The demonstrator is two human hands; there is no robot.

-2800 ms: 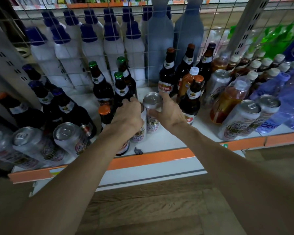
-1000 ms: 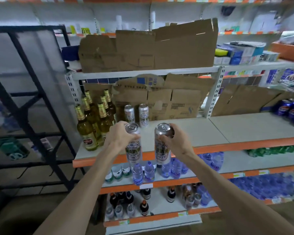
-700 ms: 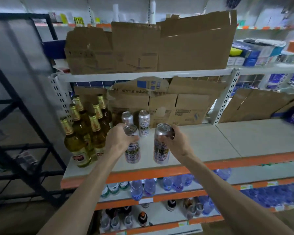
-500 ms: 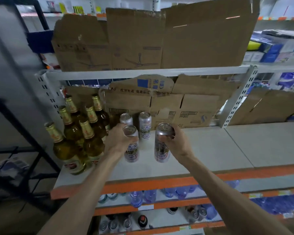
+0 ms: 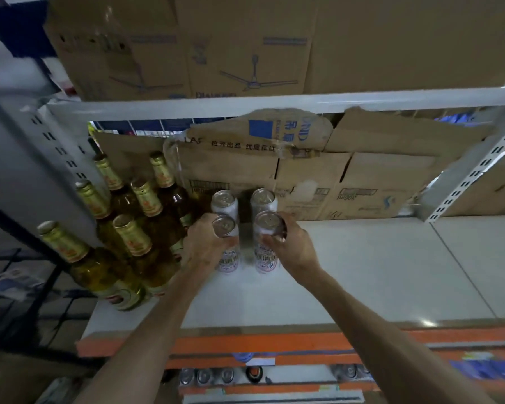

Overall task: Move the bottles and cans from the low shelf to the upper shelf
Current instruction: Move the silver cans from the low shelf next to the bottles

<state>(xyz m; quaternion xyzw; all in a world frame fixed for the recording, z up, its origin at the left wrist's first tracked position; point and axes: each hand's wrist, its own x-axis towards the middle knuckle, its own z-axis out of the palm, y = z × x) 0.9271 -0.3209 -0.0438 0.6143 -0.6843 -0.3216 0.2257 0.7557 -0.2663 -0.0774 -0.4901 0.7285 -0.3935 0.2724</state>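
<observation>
My left hand point(image 5: 206, 243) grips a silver can point(image 5: 227, 258) and my right hand point(image 5: 293, 246) grips a second silver can point(image 5: 265, 255). Both cans stand upright on the white upper shelf point(image 5: 362, 275), side by side. Right behind them stand two more silver cans point(image 5: 224, 203) point(image 5: 263, 199) against flattened cardboard. Several green bottles with gold foil necks point(image 5: 134, 237) crowd the shelf's left end, close to my left hand. Far below, tops of cans and bottles on the low shelf point(image 5: 216, 376) show.
Flattened cardboard point(image 5: 318, 182) lines the back of the upper shelf. Big cardboard boxes point(image 5: 216, 45) sit on the shelf above. A slotted metal upright point(image 5: 473, 176) rises at the right. The orange shelf edge point(image 5: 274, 342) runs across the front. A dark metal rack point(image 5: 18, 258) stands at left.
My hands lifted the two cans from the low shelf up to the upper shelf and moved them back, until they stand just in front of the two cans there.
</observation>
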